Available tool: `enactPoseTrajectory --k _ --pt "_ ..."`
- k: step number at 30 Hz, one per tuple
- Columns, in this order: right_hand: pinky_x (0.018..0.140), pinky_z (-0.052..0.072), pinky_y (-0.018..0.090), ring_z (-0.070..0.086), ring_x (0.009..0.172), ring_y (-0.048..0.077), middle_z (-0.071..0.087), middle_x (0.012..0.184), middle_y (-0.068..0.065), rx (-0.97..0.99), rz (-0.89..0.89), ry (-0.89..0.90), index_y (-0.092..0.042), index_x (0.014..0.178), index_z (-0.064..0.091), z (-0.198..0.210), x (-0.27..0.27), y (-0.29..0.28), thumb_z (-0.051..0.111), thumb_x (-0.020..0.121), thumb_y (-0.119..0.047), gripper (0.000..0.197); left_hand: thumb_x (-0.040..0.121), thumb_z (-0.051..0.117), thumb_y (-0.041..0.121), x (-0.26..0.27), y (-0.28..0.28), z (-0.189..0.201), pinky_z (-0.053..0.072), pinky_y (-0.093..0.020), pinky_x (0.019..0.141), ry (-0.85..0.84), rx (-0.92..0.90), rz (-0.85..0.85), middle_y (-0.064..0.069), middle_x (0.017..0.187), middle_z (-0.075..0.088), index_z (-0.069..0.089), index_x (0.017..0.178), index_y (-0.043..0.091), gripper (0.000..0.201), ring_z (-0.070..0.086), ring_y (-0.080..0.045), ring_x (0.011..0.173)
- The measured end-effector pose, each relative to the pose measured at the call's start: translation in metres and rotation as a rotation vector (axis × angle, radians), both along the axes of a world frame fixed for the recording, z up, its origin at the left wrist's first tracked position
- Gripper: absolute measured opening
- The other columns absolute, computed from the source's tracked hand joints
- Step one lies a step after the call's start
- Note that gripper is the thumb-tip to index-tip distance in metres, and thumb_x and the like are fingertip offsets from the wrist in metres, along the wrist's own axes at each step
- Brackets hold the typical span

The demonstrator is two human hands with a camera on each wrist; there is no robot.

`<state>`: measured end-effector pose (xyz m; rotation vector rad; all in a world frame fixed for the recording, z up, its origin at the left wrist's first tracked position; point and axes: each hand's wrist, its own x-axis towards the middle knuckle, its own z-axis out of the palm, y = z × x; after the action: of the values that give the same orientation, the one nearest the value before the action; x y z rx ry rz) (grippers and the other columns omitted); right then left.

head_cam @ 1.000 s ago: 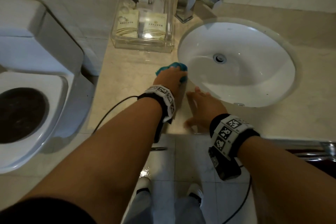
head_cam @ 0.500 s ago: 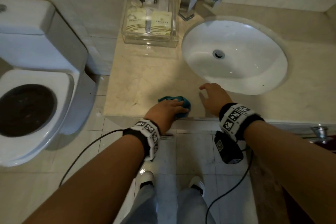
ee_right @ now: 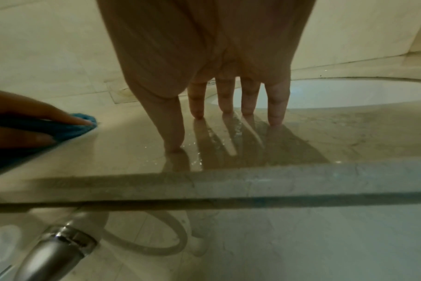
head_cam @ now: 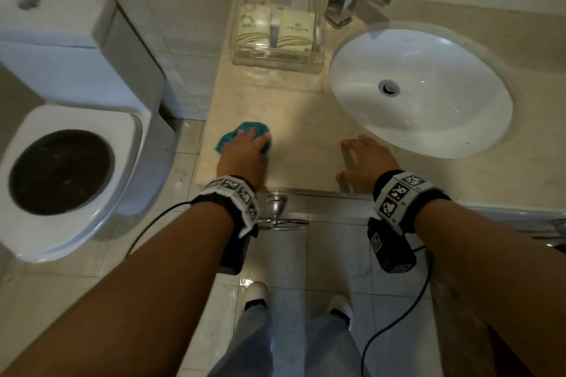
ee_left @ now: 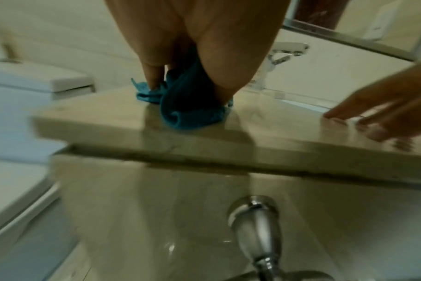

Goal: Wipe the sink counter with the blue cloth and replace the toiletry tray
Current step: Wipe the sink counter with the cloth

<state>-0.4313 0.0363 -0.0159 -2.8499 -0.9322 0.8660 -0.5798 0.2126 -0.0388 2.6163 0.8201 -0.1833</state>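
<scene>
The blue cloth [head_cam: 228, 139] lies bunched on the beige sink counter [head_cam: 300, 119], near its front left corner. My left hand [head_cam: 245, 147] presses down on it, fingers curled into the folds; the left wrist view shows the cloth [ee_left: 187, 106] bulging out under the palm. My right hand [head_cam: 358, 159] rests flat on the counter by the front edge, fingers [ee_right: 249, 102] straight, just ahead of the sink rim and holding nothing. The clear toiletry tray [head_cam: 277, 55] stands at the back of the counter against the wall, with boxes and small bottles in it.
A white oval sink [head_cam: 428, 119] fills the counter's right half, with a chrome faucet [head_cam: 346, 0] behind it. A toilet [head_cam: 76, 119] stands close to the counter's left end. A chrome towel ring [head_cam: 277, 217] juts out below the front edge.
My left hand has slid the cloth from beside the sink rim to the front edge, then left toward the counter's corner. The right hand has stayed near the front edge.
</scene>
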Motion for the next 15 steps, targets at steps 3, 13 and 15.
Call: enactPoseTrajectory --k 3,13,15 --pt "0.11 0.029 0.041 0.03 0.135 0.033 0.025 0.15 0.011 -0.011 0.051 -0.047 -0.021 0.14 0.032 0.002 -0.001 0.002 0.068 0.077 -0.039 0.074 0.098 0.039 0.012 0.026 -0.026 -0.002 0.022 -0.046 0.115 0.019 0.003 -0.167 -0.008 0.153 0.03 0.038 0.144 0.024 0.047 0.023 -0.029 0.142" --pt "0.115 0.018 0.032 0.017 0.144 0.021 0.019 0.156 0.008 0.065 0.081 0.097 -0.017 0.146 0.025 0.011 0.001 -0.029 0.053 0.092 -0.023 0.061 0.089 0.05 -0.004 0.031 -0.096 0.013 0.031 -0.04 0.11 0.154 -0.049 -0.559 -0.004 0.149 0.034 0.037 0.144 0.024 0.064 0.032 -0.026 0.138" --pt "0.114 0.02 0.031 0.025 0.141 0.022 0.029 0.152 0.007 0.115 0.072 0.087 -0.017 0.143 0.031 0.02 -0.003 -0.029 0.049 0.093 -0.026 0.054 0.091 0.051 0.002 0.026 -0.089 0.023 0.039 -0.04 0.104 0.16 -0.072 -0.494 -0.004 0.142 0.045 0.044 0.14 0.026 0.054 0.045 -0.027 0.129"
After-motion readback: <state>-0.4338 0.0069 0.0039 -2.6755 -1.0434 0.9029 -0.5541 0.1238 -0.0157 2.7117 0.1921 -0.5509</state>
